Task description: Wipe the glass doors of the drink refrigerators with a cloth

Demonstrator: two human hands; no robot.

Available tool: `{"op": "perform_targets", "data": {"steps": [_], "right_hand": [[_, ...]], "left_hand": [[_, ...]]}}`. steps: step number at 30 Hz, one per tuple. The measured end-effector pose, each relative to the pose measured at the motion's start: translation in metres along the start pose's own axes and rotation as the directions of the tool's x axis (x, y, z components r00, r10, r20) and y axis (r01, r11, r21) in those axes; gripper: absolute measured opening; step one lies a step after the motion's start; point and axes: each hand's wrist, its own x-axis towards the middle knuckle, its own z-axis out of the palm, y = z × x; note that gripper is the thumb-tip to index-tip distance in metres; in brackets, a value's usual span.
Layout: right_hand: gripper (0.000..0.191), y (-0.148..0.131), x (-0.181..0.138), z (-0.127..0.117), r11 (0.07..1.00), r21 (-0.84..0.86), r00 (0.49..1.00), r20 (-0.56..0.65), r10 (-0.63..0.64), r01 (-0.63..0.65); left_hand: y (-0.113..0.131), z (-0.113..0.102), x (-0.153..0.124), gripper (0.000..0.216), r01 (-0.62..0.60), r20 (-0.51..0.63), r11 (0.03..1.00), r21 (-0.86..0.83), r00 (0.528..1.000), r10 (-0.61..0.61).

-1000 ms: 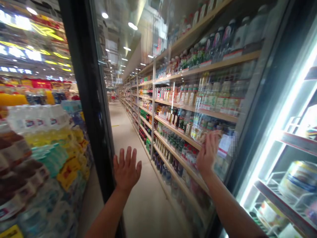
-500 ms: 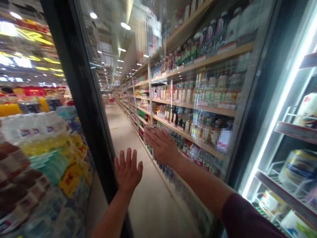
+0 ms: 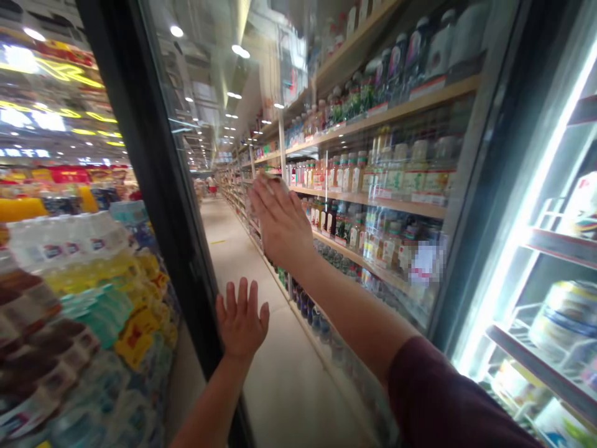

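Note:
An open glass fridge door (image 3: 401,56) stands in front of me, with store shelves of bottles seen through it and reflected in it. My left hand (image 3: 241,320) lies flat on the glass with fingers spread, beside the door's black frame (image 3: 153,186). My right hand (image 3: 280,224) is higher up, pressed flat on the glass. A small pale cloth (image 3: 269,178) peeks out past its fingertips.
To the right is the lit fridge interior with wire shelves (image 3: 559,242) and tubs. Stacked packs of bottled water (image 3: 69,236) and other drinks fill the left. An aisle floor (image 3: 224,236) runs ahead behind the glass.
My right hand has swept across the glass from the right side to the left and upward. My left hand has stayed in place on the glass.

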Motion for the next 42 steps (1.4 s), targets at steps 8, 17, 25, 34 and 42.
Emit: {"op": "perform_targets", "data": {"steps": [8,17,25,34,42], "right_hand": [[0.043,-0.012,-0.009,0.003,0.925,0.128,0.902,0.208,-0.378,0.358],[0.053,0.052,-0.027,-0.025,0.988,-0.062,0.990,0.008,-0.143,0.144],[0.057,0.101,-0.075,-0.050,0.967,-0.127,0.960,-0.206,0.191,-0.220],[0.059,0.118,-0.150,-0.056,0.987,-0.124,0.984,-0.155,0.086,-0.106],[0.060,0.107,-0.205,-0.050,0.988,-0.120,0.995,-0.022,-0.102,0.099]], "left_hand": [[-0.004,0.004,-0.002,0.069,-0.029,-0.004,0.999,0.042,1.000,0.029],[-0.004,0.005,0.003,0.073,-0.035,-0.032,0.999,0.030,0.999,0.036],[-0.005,0.007,0.003,0.072,-0.044,-0.050,0.999,0.020,0.998,0.045],[-0.006,0.007,0.003,0.072,-0.059,-0.047,0.997,0.045,0.997,0.062],[-0.005,0.005,0.004,0.072,-0.069,-0.046,0.996,0.058,0.996,0.071]]}}
